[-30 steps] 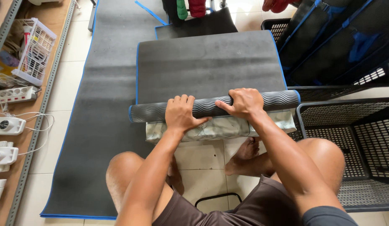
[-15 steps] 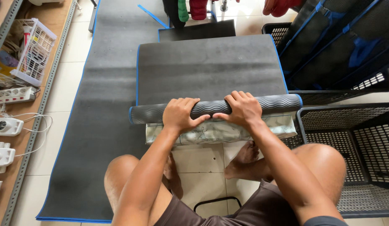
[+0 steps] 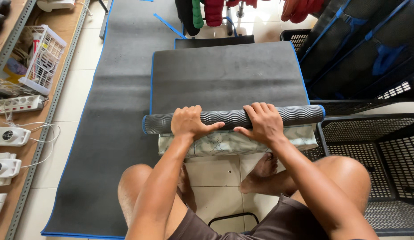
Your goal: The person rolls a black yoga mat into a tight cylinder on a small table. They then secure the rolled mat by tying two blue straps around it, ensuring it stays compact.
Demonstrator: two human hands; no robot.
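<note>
Head view: the left hand (image 3: 188, 122) and right hand (image 3: 261, 122) lie curled over the rolled grey mat (image 3: 233, 118), fingers draped across its top. The roll sits under both palms, seemingly upon a patterned sheet (image 3: 224, 143).

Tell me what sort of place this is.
Probably a small workshop or stockroom where mats are packed. Both hands, left and right, grip a half-rolled grey mat on a tiled floor; black mesh crates stand at the right, and metal shelving with a power strip lines the left.
</note>
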